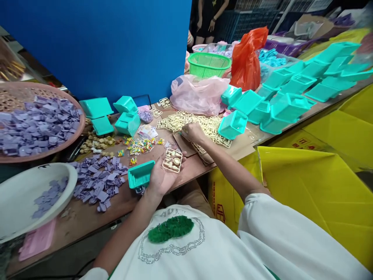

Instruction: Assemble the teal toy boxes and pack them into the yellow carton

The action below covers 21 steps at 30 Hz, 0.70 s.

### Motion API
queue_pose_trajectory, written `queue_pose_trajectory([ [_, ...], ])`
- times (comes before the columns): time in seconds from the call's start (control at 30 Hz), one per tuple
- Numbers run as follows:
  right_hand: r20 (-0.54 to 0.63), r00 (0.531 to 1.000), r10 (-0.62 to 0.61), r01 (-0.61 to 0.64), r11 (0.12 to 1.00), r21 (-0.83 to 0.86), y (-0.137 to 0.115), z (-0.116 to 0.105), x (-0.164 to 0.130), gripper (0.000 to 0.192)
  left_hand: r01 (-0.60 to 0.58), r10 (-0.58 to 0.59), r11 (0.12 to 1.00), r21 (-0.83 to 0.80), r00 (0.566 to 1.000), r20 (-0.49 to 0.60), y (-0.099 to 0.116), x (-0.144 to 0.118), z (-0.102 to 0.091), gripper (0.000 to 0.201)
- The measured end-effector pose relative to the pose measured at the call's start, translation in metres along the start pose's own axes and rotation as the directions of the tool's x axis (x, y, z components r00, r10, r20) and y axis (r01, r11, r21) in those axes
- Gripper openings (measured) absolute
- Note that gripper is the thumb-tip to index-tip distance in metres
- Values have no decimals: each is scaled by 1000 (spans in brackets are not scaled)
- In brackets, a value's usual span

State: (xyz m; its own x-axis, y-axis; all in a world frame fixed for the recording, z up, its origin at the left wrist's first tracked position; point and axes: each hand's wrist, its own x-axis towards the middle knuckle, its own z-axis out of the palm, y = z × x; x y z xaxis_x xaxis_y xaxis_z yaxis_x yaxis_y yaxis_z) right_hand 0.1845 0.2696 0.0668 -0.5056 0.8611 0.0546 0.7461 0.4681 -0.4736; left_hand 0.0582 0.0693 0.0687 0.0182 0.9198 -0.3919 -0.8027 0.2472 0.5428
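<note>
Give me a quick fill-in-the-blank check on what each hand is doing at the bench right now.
1. The left hand holds a cream parts frame and a small ____ tray.
2. The right hand reaches into the pile of ____ frames.
3. The woven basket at far left holds ____ pieces.

Missing words: teal; cream; purple

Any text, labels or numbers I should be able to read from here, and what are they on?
None can be read with confidence.
Red print on the yellow cardboard box below the table edge: too blurred.
Red marks on the yellow cardboard panel at right: too blurred.
Rhinestone lettering on the white shirt: partly hidden, unreadable.
</note>
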Motion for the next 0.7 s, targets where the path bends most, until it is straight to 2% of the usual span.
queue_pose_trajectory([
  [0.1,-111,993,-24,35,995,96,6,-10,-13,32,20,-19,1000,-19,1000,18,2,-3,1,39],
  [0.2,-232,972,42,10,976,219,10,-20,-24,38,43,-42,998,-37,998,37,1,-3,3,44],
  [0.27,-254,961,107,-19,945,325,11,-22,-31,43,25,-23,998,-62,999,28,-1,0,4,46],
  [0.37,-214,967,137,-22,884,467,11,-19,-48,52,-27,29,993,-114,999,15,-6,6,7,49],
  [0.43,-221,968,117,28,825,564,9,-15,-66,56,-64,65,990,-129,998,6,-10,9,10,50],
  [0.5,-319,945,72,146,780,608,5,-9,-87,55,-112,108,982,-151,994,-32,-14,13,15,47],
  [0.6,-469,883,-12,296,789,538,-6,3,-119,43,-185,170,963,-196,981,-87,-20,20,22,34],
  [0.67,-487,853,-185,396,839,374,-16,12,-137,29,-203,188,959,-199,978,-90,-24,24,24,28],
  [0.7,-475,818,-323,476,844,246,-20,17,-143,23,-195,180,963,-183,979,-96,-26,26,23,28],
])
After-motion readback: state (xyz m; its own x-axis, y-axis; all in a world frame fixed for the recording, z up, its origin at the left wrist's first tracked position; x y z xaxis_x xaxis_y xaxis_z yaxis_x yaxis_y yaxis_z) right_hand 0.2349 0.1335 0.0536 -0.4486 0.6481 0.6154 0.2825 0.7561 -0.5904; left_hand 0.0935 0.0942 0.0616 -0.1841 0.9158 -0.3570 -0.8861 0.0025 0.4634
